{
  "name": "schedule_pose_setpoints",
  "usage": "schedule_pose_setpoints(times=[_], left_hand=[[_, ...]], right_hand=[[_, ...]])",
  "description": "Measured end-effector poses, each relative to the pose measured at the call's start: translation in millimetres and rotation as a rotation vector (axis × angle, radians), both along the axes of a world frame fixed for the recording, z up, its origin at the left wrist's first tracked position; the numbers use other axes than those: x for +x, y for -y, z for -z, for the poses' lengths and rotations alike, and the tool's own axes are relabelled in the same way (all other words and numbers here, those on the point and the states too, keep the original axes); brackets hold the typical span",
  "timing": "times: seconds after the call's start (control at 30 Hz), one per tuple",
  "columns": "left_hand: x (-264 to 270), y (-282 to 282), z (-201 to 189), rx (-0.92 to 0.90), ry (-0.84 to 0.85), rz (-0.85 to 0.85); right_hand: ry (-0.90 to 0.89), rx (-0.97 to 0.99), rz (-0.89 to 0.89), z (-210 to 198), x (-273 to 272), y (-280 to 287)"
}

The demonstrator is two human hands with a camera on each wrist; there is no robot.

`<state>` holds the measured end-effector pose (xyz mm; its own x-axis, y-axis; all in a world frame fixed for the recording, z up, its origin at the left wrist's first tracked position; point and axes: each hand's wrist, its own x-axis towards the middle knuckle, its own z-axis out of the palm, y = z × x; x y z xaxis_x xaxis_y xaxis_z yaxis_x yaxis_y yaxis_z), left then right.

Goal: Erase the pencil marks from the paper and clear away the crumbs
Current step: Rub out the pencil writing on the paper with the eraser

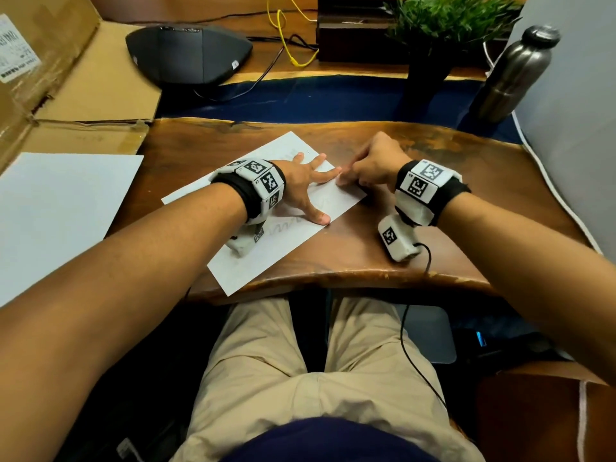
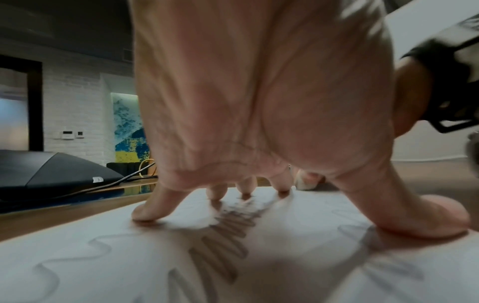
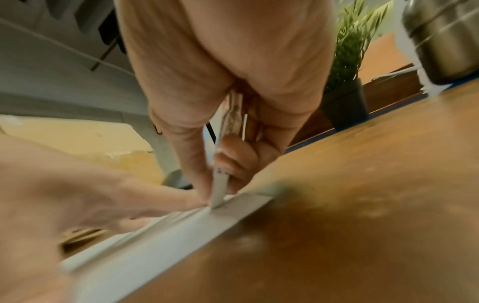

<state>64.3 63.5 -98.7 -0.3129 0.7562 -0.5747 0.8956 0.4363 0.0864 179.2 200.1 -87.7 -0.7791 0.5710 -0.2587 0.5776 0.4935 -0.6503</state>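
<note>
My wooden desk carries the paper at its centre. A second white sheet lies at nine o'clock, flattened cardboard at ten, a dark speakerphone at eleven, a potted plant and steel bottle toward one.

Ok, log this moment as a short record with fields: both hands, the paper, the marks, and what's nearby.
left hand: fingers spread, pressing flat on the paper
right hand: pinches an eraser, tip on the paper near its right corner
paper: lies angled on the wooden desk
pencil marks: zigzags and wavy lines still on the sheet
nearby: steel bottle, potted plant, cardboard box
</note>
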Motion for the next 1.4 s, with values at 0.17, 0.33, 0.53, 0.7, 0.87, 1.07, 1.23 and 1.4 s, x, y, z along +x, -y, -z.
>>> schedule_pose_setpoints(times=[0.17, 0.33, 0.53, 0.7, 0.87, 1.07, 1.23, 1.4], left_hand=[[3, -1, -1, 0.002, -0.014, -0.025], [9, -2, -2, -0.010, -0.035, -0.064], [13, -6, -6, -0.010, -0.046, -0.114], [17, -8, -5, -0.007, -0.048, -0.130], [16, -8, -4, -0.012, -0.047, -0.131], [14, -10, -5, -0.033, -0.065, -0.133], [15, -10, -3, -0.022, -0.069, -0.131], [17, -10, -5, -0.030, -0.068, -0.122]], right_hand=[[0.109, -0.038, -0.154, -3, -1, 13], [0.131, -0.019, -0.194, -4, -1, 12], [0.060, 0.109, -0.124, -4, 1, -1], [0.071, 0.036, -0.060, -2, 1, -10], [0.139, -0.023, -0.141, -1, 5, -5], [0.138, 0.012, -0.154, -1, 2, -3], [0.057, 0.042, -0.034, -1, -3, -10], [0.106, 0.015, -0.068, -5, -5, -8]])
